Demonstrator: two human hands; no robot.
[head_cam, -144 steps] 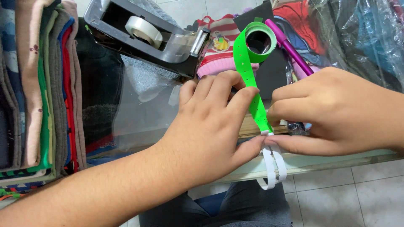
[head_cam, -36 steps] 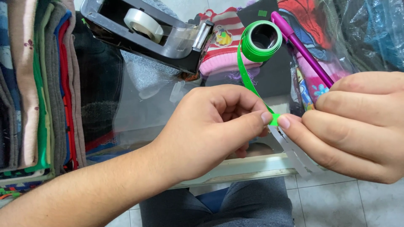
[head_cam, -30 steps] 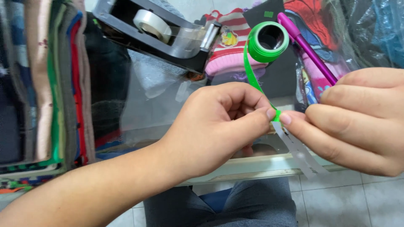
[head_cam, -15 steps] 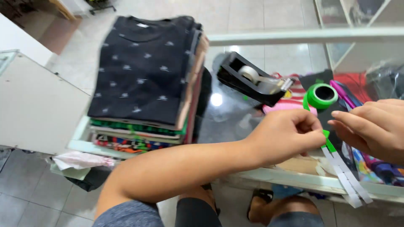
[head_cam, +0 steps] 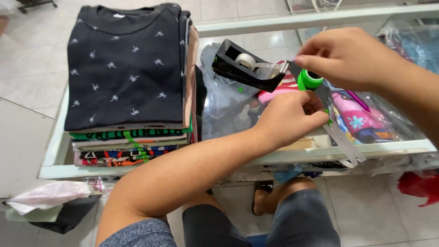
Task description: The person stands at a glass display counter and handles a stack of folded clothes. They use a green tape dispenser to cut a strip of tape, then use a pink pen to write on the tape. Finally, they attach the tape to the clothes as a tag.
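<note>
L hand (head_cam: 292, 116) is pinching the green ribbon (head_cam: 327, 118) w/ white strips (head_cam: 345, 144); R hand (head_cam: 340, 57) is reaching, fingers pinched at the black tape dispenser (head_cam: 247, 68), grip contents unclear.

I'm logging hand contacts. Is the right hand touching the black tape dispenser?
Touching: the head view shows the right hand with its fingertips at the clear tape end on the black tape dispenser.

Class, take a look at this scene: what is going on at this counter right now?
A person sits at a glass counter. The left hand pinches a green strip coming off a green ribbon roll, with pale strips hanging below. The right hand reaches to the clear tape at the cutter end of a black tape dispenser. A stack of folded shirts sits on the left.
</note>
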